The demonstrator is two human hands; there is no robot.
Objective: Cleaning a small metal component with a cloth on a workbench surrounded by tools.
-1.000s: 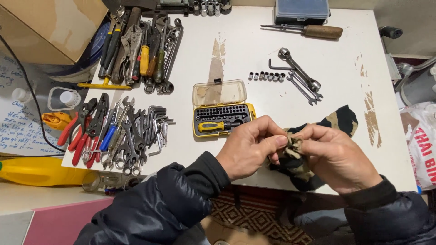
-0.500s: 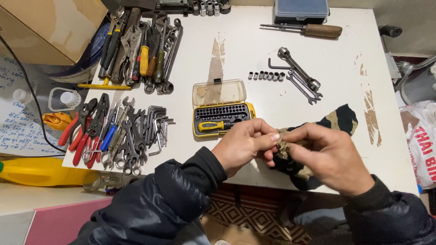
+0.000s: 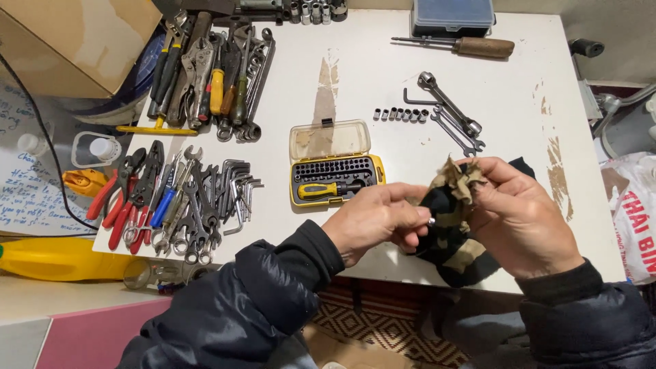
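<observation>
A small silvery metal piece (image 3: 431, 221) sits low and right of centre in the frame, pinched at the fingertips of the left hand (image 3: 376, 222), which is curled nearly closed around it. The piece touches a camouflage cloth (image 3: 451, 205) of tan, black and green, bunched up and gripped by the right hand (image 3: 523, 219), whose thumb and fingers are closed on the cloth's upper edge. The cloth's lower part hangs over the near edge of the white worktop (image 3: 383, 82).

Just to the upper left of the left hand lies an open yellow bit case (image 3: 333, 162) with a clear lid, holding a yellow-handled driver. Above the hands, a row of small sockets (image 3: 400, 114) lies beside a few wrenches (image 3: 451, 119). At the top of the frame are a wooden-handled screwdriver (image 3: 471, 46) and a blue lidded box (image 3: 452, 15). At the left of the frame, a heap of red-handled pliers, spanners and hex keys (image 3: 174, 198) lies below a second pile of tools (image 3: 208, 75). A cardboard box (image 3: 75, 41) fills the upper left corner.
</observation>
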